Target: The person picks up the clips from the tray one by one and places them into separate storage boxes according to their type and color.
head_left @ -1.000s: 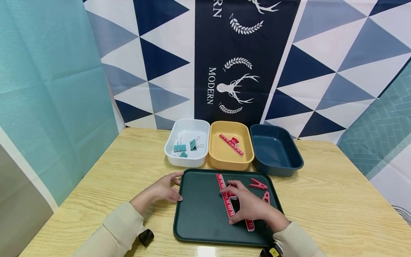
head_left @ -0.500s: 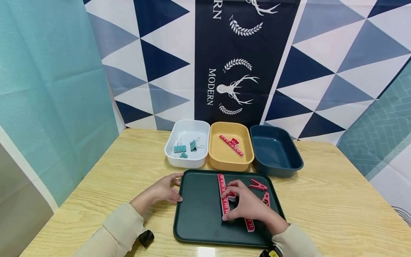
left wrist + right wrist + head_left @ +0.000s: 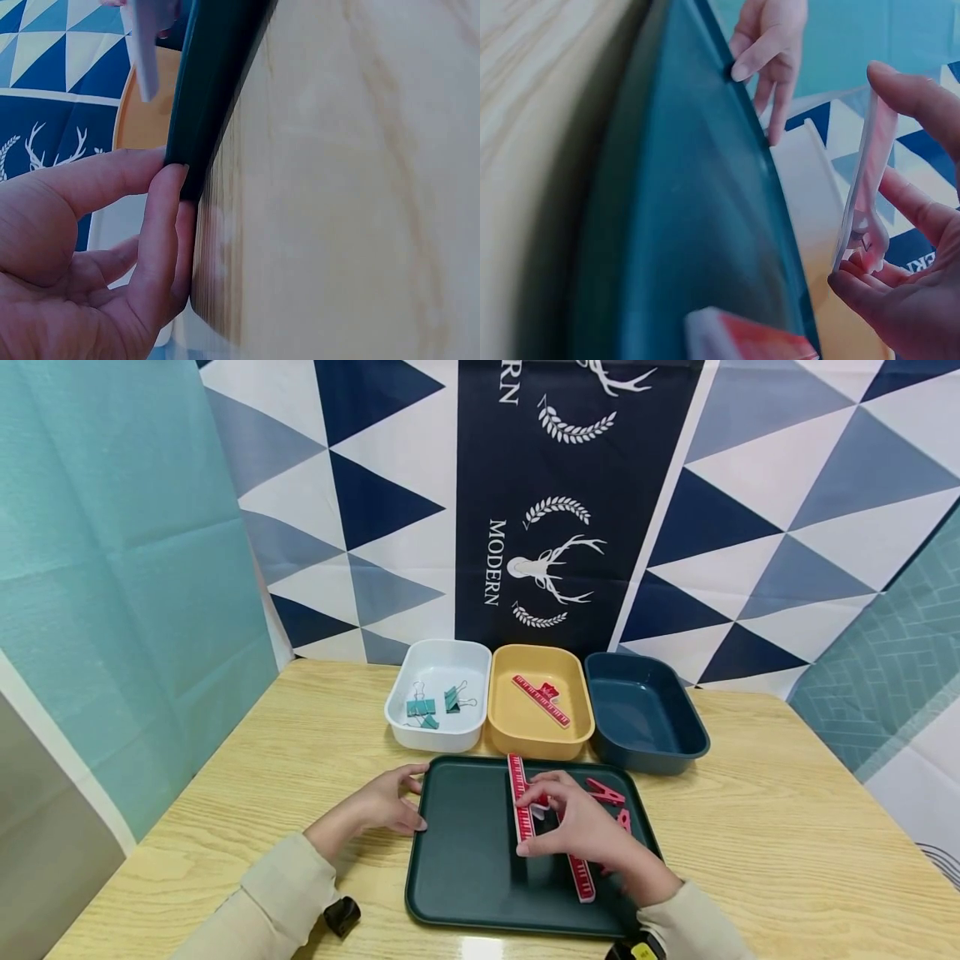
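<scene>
My right hand [image 3: 573, 827] holds a long red clip [image 3: 517, 777] with a piano-key pattern, thumb at one end and fingers at the other. In the right wrist view the clip [image 3: 871, 169] is edge-on, above the dark green tray [image 3: 705, 187]. A second piano-key clip [image 3: 581, 878] lies on the tray, partly hidden under the right hand. Pink clothespins [image 3: 604, 792] lie at the tray's right side. At the tray's left edge, my left hand [image 3: 393, 797] touches the rim with thumb and fingertips; the left wrist view shows those fingers [image 3: 159, 232] against the rim.
Behind the tray stand three bins in a row. The white bin [image 3: 397, 718] contains several teal binder clips, and the yellow bin [image 3: 517, 739] one piano-key clip. At the right is a dark blue bin [image 3: 648, 693]. A patterned cloth [image 3: 405, 527] hangs behind them.
The held clip has risen off the tray and swung from slanted to nearly straight, its far end now over the tray's back rim. The left hand has stayed at the left edge.
</scene>
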The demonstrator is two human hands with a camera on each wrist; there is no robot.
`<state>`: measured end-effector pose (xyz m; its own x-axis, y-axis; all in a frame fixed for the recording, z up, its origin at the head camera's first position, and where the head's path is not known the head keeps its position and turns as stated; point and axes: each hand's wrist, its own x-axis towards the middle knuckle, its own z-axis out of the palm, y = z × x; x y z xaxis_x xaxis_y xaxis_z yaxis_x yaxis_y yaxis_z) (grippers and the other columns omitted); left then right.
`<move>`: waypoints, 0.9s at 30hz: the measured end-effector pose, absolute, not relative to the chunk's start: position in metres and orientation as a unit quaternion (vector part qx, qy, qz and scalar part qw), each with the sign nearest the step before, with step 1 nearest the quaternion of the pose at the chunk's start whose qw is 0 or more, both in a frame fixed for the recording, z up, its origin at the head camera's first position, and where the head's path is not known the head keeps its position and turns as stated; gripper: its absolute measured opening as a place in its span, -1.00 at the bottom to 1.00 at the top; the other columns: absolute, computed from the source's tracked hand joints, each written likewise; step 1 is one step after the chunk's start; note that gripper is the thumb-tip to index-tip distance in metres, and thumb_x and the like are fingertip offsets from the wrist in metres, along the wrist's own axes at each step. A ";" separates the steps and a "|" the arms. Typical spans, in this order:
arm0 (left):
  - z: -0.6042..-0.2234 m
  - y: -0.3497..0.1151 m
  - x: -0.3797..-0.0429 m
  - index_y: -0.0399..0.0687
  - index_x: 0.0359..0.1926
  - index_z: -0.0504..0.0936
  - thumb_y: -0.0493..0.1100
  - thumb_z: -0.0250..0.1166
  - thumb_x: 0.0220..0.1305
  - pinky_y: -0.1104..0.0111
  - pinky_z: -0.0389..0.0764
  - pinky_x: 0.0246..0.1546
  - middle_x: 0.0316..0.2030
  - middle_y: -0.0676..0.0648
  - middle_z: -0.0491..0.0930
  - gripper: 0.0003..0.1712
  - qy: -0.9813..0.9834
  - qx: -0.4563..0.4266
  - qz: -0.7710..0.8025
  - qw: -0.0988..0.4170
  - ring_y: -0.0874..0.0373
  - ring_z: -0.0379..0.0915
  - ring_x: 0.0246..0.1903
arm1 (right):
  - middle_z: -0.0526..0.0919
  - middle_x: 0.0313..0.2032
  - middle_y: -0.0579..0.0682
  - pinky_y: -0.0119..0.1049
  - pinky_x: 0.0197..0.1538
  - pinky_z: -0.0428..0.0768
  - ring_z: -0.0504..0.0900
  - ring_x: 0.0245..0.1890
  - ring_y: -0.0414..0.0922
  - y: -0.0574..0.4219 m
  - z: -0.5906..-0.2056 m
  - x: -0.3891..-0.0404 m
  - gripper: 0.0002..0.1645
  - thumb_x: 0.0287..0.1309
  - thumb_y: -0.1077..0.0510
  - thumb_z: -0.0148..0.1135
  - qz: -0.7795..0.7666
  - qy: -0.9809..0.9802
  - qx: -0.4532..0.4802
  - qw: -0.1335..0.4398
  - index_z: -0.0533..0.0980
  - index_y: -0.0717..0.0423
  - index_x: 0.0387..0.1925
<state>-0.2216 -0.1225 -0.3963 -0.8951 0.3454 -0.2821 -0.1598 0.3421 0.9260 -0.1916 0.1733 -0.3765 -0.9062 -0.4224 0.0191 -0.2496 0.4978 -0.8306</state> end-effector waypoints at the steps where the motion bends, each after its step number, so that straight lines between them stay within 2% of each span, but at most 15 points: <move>1: -0.396 -0.123 -0.221 -0.20 0.38 0.12 -0.61 0.33 -0.12 0.18 0.66 -0.37 0.00 -0.24 0.31 0.01 0.789 0.058 0.571 0.221 0.03 0.54 -0.28 | 0.32 0.09 0.02 0.12 0.20 0.29 0.31 0.10 0.07 0.173 -0.375 -0.191 -0.54 -0.27 0.02 0.56 -0.462 0.860 -0.195 0.092 0.57 -0.13 -0.23; 7: -0.395 -0.122 -0.221 -0.19 0.38 0.14 -0.61 0.34 -0.14 0.17 0.66 -0.38 -0.01 -0.23 0.31 0.02 0.792 0.052 0.568 0.219 0.04 0.53 -0.30 | 0.34 0.08 -0.02 0.11 0.20 0.30 0.32 0.09 0.05 0.171 -0.363 -0.192 -0.53 -0.27 0.02 0.56 -0.471 0.859 -0.181 0.087 0.58 -0.14 -0.20; 19: -0.394 -0.122 -0.221 -0.19 0.38 0.13 -0.62 0.33 -0.13 0.17 0.66 -0.38 -0.01 -0.23 0.31 0.01 0.791 0.057 0.569 0.220 0.03 0.54 -0.28 | 0.33 0.11 0.08 0.13 0.23 0.25 0.27 0.14 0.08 0.166 -0.354 -0.200 -0.49 -0.26 0.01 0.55 -0.492 0.849 -0.183 0.057 0.59 0.00 -0.17; 27: -0.395 -0.123 -0.221 -0.19 0.38 0.12 -0.62 0.33 -0.12 0.16 0.66 -0.39 -0.03 -0.23 0.31 0.01 0.789 0.061 0.571 0.218 0.02 0.54 -0.28 | 0.32 0.15 0.07 0.08 0.23 0.29 0.31 0.15 0.09 0.167 -0.351 -0.211 -0.44 -0.25 -0.09 0.53 -0.480 0.865 -0.142 0.037 0.59 -0.01 -0.13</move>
<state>-0.2208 -0.1226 -0.3945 -0.8974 0.3448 -0.2753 -0.1539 0.3403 0.9276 -0.2107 0.1665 -0.3514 -0.9571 -0.2809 0.0712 -0.2092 0.4996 -0.8406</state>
